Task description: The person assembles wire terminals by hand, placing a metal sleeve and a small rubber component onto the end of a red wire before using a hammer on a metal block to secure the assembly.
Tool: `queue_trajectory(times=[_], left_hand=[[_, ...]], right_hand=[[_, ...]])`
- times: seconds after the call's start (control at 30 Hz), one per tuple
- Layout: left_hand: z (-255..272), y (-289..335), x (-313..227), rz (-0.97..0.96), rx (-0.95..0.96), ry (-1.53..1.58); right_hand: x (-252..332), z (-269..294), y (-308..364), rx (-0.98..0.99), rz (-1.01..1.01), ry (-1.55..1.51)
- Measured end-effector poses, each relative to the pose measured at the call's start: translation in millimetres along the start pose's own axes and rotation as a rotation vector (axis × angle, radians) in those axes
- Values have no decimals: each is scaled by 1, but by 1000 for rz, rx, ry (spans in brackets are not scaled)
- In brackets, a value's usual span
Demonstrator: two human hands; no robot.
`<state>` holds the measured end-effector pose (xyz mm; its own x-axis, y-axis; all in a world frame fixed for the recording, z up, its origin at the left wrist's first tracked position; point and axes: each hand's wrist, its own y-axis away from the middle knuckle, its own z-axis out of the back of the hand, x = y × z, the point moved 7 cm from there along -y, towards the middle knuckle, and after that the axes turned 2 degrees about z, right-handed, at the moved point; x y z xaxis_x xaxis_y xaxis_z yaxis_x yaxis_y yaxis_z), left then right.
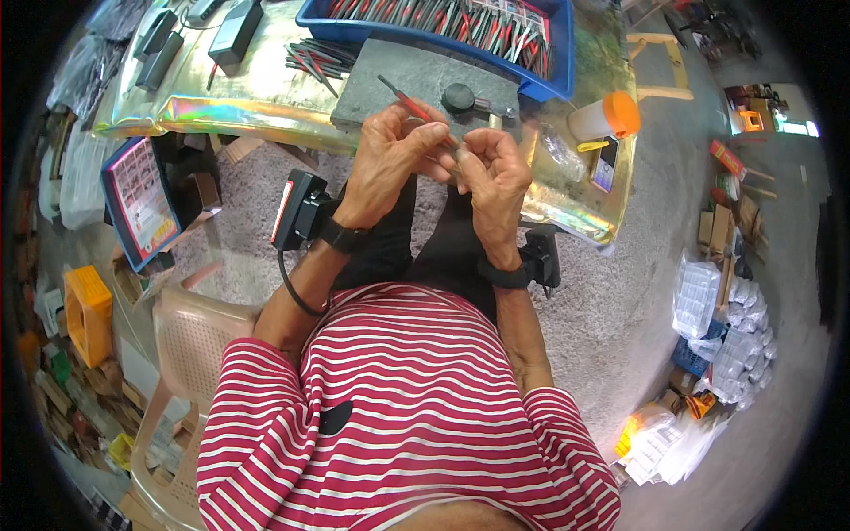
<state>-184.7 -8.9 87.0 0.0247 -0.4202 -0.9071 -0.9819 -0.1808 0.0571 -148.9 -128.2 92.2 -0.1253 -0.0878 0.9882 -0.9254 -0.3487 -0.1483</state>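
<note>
Between my two hands, over the near edge of the table, is a slim red and dark stick-like piece [412, 107], its thin dark tip pointing up and to the left. My left hand [388, 157] is closed around it, thumb pressed toward the fingers. At its lower end my right hand [496, 175] pinches with thumb and fingers; what exactly sits between those fingertips is hidden. Just beyond lies a grey slab [376, 81] with a round black knob [459, 97] on top. A blue tray [545, 87] behind holds many similar red and dark pieces.
Left of the slab lies a pile of loose dark sticks [320, 60]. Black boxy devices [237, 34] stand at the table's far left. An orange-lidded jar [589, 120], a phone-like object [606, 165] and clear plastic [561, 157] sit right. A beige chair [205, 332] stands at my left.
</note>
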Motion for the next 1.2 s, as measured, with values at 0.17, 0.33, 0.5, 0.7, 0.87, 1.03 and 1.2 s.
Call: queue_trajectory(times=[0.17, 0.33, 0.5, 0.7, 0.87, 1.03, 1.2], left_hand=[[-1, -14, 0, -50, -34, -69], [-5, -32, -4, -243, -91, -261], [-3, -51, -2, -256, -155, -266], [1, -70, 8, -219, -96, -372], [1, -77, 13, -202, -95, -450], [0, -78, 14, -233, -85, -518], [1, -79, 16, -230, -96, -529]], right_hand=[[-8, 3, -11, -8, -42, -54], [-12, 5, -21, -17, -74, -162], [-19, 16, -26, -27, -129, -241], [-20, 50, -13, -104, -129, -216], [-39, 74, 5, -195, -202, -79], [-66, 82, 17, -202, -307, 71], [-75, 71, 19, -75, -286, 161]])
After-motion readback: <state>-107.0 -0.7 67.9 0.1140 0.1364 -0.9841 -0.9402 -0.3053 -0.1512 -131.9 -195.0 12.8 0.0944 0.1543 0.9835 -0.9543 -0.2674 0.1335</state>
